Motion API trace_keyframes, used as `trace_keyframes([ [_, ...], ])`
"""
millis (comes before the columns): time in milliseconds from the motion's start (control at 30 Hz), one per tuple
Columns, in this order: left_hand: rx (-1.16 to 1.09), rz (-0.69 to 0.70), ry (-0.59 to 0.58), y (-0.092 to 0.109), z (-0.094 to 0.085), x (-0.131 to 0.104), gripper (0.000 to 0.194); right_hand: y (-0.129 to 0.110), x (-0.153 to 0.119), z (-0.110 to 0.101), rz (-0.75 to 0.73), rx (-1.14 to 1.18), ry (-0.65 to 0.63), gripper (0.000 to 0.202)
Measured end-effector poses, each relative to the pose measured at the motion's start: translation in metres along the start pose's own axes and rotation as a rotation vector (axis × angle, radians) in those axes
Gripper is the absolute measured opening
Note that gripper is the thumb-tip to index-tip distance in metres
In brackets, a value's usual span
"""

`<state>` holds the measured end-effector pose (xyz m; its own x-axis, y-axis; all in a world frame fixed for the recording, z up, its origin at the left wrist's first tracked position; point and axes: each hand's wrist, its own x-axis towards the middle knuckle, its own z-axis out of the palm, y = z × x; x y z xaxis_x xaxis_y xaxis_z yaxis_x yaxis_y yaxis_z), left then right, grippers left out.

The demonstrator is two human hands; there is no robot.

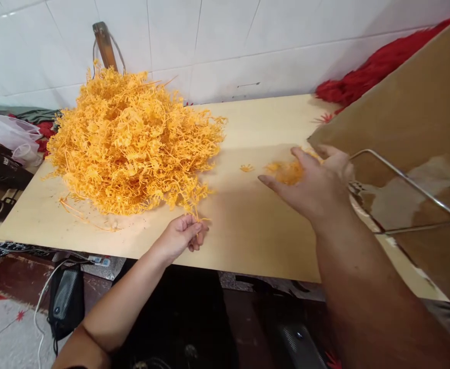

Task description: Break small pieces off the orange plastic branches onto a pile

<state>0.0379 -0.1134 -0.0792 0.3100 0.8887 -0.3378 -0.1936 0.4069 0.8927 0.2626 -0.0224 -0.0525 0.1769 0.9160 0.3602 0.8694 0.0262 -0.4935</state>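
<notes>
Blurred yellow pieces beside right hand, red pile partly hidden, brown board cut off right

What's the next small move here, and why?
Probably sweep the stray orange floret in with the blurred orange bits by the right hand: it lies alone on the tabletop, that hand is open close by, and the left hand is pinching a stem.

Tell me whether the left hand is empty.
No, the left hand pinches a thin orange stem at the near edge of the orange artificial-flower pile.
</notes>
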Motion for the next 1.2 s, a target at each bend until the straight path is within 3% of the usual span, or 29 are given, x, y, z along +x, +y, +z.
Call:
trace_keyframes([
  [33,0.067,-0.014,-0.015,0.001,-0.005,-0.005,0.031,-0.011,-0.009,0.003,-0.089,0.068,0.018,0.053],
  [100,0.178,-0.051,-0.04,0.004,-0.014,-0.014,0.032,-0.039,-0.03,0.014,-0.215,0.244,-0.107,0.041],
  [200,0.284,-0.074,-0.065,0.009,-0.025,-0.024,0.03,-0.077,-0.058,0.037,-0.23,0.372,-0.478,0.036],
  [267,0.346,-0.026,-0.039,0.012,-0.034,-0.029,0.028,-0.087,-0.067,0.05,-0.224,0.384,-0.532,0.03],
  [367,0.443,0.152,0.166,0.02,-0.055,-0.037,0.026,-0.078,-0.071,0.056,-0.184,0.503,-0.451,0.023],
  [500,0.386,0.333,0.486,0.035,-0.083,-0.035,0.042,-0.047,-0.087,0.04,-0.096,0.619,-0.479,0.019],
  [633,0.42,0.469,0.667,0.047,-0.1,0.004,0.041,-0.027,-0.117,0.024,0.05,0.666,-0.483,0.021],
  [700,0.492,0.492,0.691,0.05,-0.1,0.024,0.041,-0.025,-0.127,0.022,0.16,0.74,-0.456,0.026],
  [800,0.565,0.467,0.611,0.044,-0.086,0.026,0.051,-0.03,-0.129,0.023,0.323,0.872,-0.389,0.035],
  [933,0.667,0.336,0.395,0.02,-0.05,-0.02,0.053,-0.039,-0.121,0.027,0.439,1.004,-0.29,0.044],
  [1033,0.495,0.192,0.186,0.008,-0.024,-0.039,0.043,-0.045,-0.125,0.027,0.394,1.003,-0.275,0.046],
  [1200,-0.039,0.007,-0.042,0.003,0.013,-0.001,0.031,-0.055,-0.143,0.021,0.162,0.857,-0.235,0.042],
])
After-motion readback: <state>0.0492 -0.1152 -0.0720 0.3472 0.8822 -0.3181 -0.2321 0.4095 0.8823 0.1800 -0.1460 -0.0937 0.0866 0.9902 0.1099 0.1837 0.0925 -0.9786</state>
